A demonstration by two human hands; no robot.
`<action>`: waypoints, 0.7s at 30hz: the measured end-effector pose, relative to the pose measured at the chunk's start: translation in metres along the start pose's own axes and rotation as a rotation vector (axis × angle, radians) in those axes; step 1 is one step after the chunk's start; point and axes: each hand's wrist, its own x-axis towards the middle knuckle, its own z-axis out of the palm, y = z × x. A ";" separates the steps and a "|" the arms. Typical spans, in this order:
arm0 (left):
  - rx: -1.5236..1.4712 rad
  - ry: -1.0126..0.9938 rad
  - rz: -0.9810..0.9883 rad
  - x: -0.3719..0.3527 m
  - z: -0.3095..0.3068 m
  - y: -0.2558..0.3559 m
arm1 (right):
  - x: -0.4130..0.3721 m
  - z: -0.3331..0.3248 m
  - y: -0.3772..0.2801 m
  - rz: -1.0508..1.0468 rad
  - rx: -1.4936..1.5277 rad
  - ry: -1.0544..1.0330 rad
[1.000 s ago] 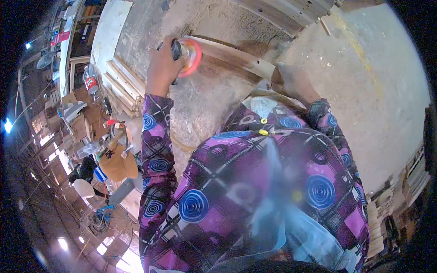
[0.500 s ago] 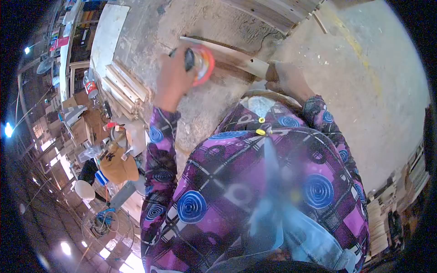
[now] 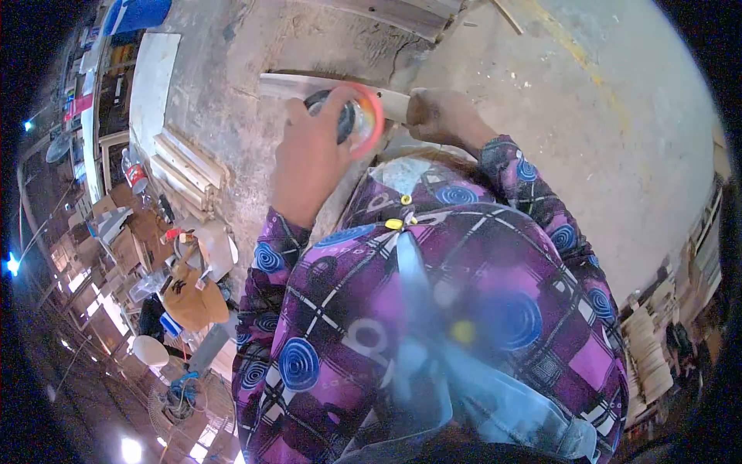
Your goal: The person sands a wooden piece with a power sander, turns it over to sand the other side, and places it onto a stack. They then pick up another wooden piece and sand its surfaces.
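Since a second ago, the left hand [image 3: 313, 158] and the disc [image 3: 369, 124] it carries have moved along the board [image 3: 290, 85], from its far end toward the right hand [image 3: 452, 120]. Grey floor [image 3: 572, 178] spreads over most of the scene, with a worn yellow line at upper right. Below, the person's purple patterned shirt [image 3: 340, 271] fills the middle, a blurred pale-blue strap lying over it. To the left lie a white sheet [image 3: 154, 77] and, just beside it, stacked planks [image 3: 185, 174]; more planks [image 3: 402, 15] rest at the top edge. Ahead of the shirt, the board runs across between the hands, its far end bare at left. Right fingers are closed over its near end, mostly hidden. Left fingers are half curled around the dark part of the disc, whose red-orange rim is blurred. Disc overlaps board in view; whether they touch, I cannot tell. At left sit a fan [image 3: 179, 402], a tan cap [image 3: 193, 301] and a bottle [image 3: 134, 172] with a red label. Smallest are the shirt's yellow buttons [image 3: 394, 224].
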 end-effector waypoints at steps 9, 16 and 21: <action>0.015 0.150 0.001 0.009 0.014 -0.022 | -0.021 -0.017 0.005 0.255 0.860 -0.193; -0.003 0.057 0.055 0.001 0.012 0.006 | -0.021 0.000 0.014 0.310 1.332 -0.237; 0.026 0.061 0.039 -0.001 0.011 0.005 | -0.025 0.004 0.010 0.252 1.311 -0.119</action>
